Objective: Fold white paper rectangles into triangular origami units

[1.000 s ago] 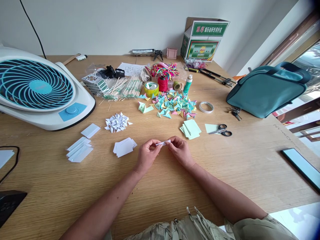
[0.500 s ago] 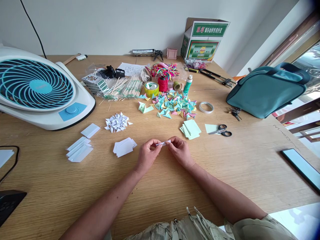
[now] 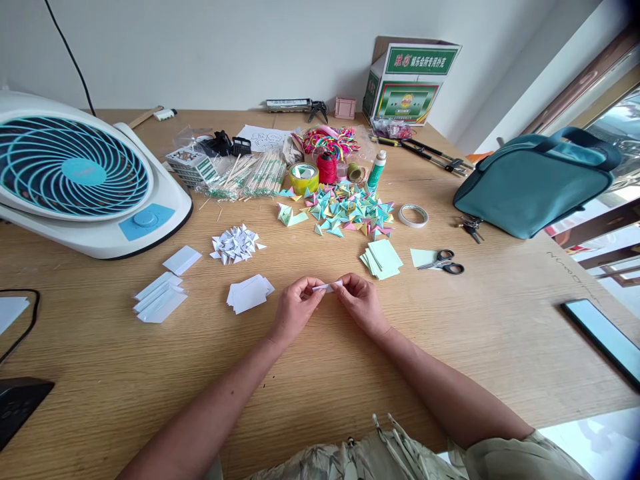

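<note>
A narrow folded slip of white paper (image 3: pixel 327 287) is held between my two hands, just above the wooden table. My left hand (image 3: pixel 299 307) pinches its left end with thumb and fingers. At the right end, my right hand (image 3: pixel 361 303) grips it the same way. Left of my hands lies a loose stack of white paper slips (image 3: pixel 250 294). Behind that stack is a heap of small folded white paper triangles (image 3: pixel 236 245). Several coloured paper triangles (image 3: pixel 350 208) are piled farther back, and pale green slips (image 3: pixel 382 259) lie behind my right hand.
Scissors (image 3: pixel 444 261) rest partly on a green slip at right, near a tape roll (image 3: pixel 413 215). A fan (image 3: pixel 90 180) stands at left; a teal bag (image 3: pixel 533 180) and a phone (image 3: pixel 603 339) are at right. Bundled sticks (image 3: pixel 260 175) and a box (image 3: pixel 407 83) sit behind.
The view has shifted very slightly. Both hands keep their pinch on the white paper slip, with no clear movement of either.
</note>
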